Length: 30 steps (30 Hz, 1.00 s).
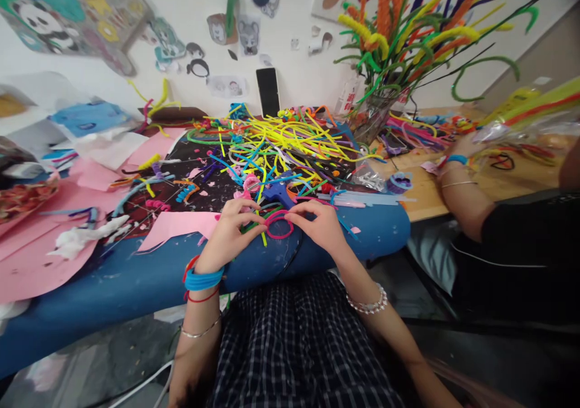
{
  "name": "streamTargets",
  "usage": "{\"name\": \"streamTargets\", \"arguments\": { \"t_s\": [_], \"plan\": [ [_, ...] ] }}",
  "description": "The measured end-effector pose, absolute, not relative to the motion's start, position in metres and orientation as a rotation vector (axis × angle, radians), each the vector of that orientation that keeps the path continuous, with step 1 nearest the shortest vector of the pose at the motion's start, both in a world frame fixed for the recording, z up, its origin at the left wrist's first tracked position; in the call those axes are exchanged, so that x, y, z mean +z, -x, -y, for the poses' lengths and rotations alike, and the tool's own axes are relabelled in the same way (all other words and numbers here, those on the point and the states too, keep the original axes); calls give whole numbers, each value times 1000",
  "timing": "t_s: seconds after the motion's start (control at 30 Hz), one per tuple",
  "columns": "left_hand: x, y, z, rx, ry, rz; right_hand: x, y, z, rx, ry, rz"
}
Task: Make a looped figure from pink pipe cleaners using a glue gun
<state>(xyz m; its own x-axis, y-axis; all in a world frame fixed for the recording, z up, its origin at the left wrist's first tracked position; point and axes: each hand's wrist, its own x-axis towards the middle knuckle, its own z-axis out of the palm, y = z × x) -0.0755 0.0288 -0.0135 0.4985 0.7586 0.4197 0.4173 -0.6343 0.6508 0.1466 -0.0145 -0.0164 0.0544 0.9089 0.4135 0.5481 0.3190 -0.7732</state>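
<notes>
Cluttered craft table (136,275), its near edge wrapped in blue: there a pink pipe-cleaner loop (278,225) sits pinched between left hand (231,229) and right hand (319,223). A blue glue gun (277,193) lies just beyond (possibly hot); the springy loop could slip open, I judge, or snag loose stems (281,142).

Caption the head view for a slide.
Both hands, left hand and right hand, hold a pink loop beside a pipe-cleaner pile.
</notes>
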Motion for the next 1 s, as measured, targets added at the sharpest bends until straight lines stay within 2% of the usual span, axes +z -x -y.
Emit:
{"name": "streamTargets", "arguments": {
  "t_s": [0.4, 1.0],
  "plan": [
    [-25, 75, -33, 931, -2434, -1061, -28, -151, 8, 183, 1386, 1668],
    [-28, 75, -34, 939, -2475, -1058, -37, -152, 5, 212, 1419, 1670]
  ]
}}
